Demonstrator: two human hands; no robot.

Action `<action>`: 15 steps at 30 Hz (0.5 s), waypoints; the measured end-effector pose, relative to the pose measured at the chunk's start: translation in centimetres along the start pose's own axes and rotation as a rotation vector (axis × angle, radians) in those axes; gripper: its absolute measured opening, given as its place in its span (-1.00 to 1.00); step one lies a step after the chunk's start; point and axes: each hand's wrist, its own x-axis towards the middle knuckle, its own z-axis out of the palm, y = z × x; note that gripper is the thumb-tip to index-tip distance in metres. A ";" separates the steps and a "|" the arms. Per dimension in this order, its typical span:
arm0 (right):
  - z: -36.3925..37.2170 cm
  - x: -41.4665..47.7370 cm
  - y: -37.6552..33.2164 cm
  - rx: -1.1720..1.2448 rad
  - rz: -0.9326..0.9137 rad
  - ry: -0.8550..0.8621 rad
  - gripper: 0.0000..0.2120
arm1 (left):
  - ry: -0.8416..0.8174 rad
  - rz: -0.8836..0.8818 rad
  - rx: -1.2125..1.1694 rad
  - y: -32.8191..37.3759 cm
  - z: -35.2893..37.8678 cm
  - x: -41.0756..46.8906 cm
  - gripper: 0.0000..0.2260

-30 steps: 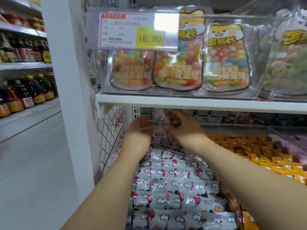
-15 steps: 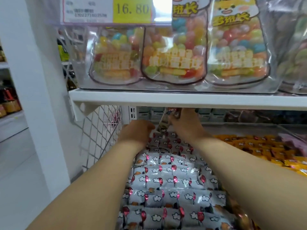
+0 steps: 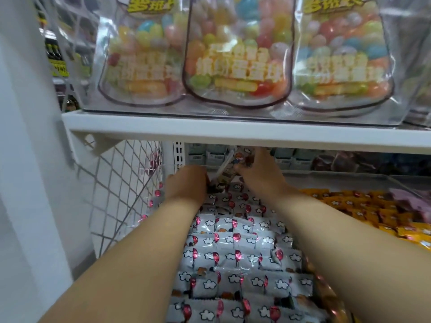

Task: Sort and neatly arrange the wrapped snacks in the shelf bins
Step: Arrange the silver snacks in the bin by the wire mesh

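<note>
A shop aisle with white shelving fills the view: the upper shelf (image 3: 233,131) runs across the middle and carries clear bags of coloured candy balls (image 3: 235,50), with a wire mesh side panel (image 3: 121,183) on the left. Beneath it, the near bin (image 3: 326,290) is packed with rows of white wrapped snacks (image 3: 233,255) printed with clouds and red balloons, and to the right lies a heap of orange wrapped snacks (image 3: 363,210).

Both forearms reach to the far end of the white rows. The left hand (image 3: 186,183) and the right hand (image 3: 261,173) share one held snack (image 3: 225,169), which stands tilted, its long axis running from low-left by the left hand up to the far right under the shelf edge. The right hand pinches its upper end, while the left is curled closed at its lower end; how the left fingers clasp it is hidden. The right hand is higher and farther in, so laying the packet flat onto the back row looks to turn on lowering that end.

Compared with a second ago, the camera has come closer and lower, the price tag has left the view, and the hands have gone deeper under the shelf
</note>
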 end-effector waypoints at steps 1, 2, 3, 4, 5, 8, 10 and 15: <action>0.0 0.0 0.1 0.008 -0.001 -0.002 -0.68 | 0.009 -0.006 -0.011 -0.1 0.0 0.0 -0.85; -0.1 0.1 0.1 0.018 -0.003 -0.003 -0.66 | 0.018 -0.014 -0.034 -0.3 0.0 -0.1 -0.85; 0.0 0.1 0.1 0.025 -0.001 -0.003 -0.65 | 0.025 -0.021 -0.061 -0.5 0.0 -0.1 -0.84; 0.1 0.2 0.1 0.025 0.002 -0.005 -0.65 | 0.028 -0.026 -0.083 -0.6 -0.1 -0.1 -0.84; 0.2 0.2 0.1 0.017 0.004 -0.010 -0.66 | 0.028 -0.029 -0.097 -0.7 -0.1 -0.1 -0.83; 0.3 0.1 -0.1 -0.022 -0.032 -0.026 -0.69 | 0.023 -0.040 -0.110 -0.7 -0.1 -0.2 -0.83; 0.1 -0.1 -0.2 -0.048 -0.060 -0.029 -0.68 | 0.026 -0.042 -0.112 -0.7 -0.1 -0.2 -0.83; 0.0 -0.2 -0.2 -0.156 -0.118 -0.037 -0.57 | 0.033 -0.041 -0.094 -0.8 -0.2 -0.1 -0.82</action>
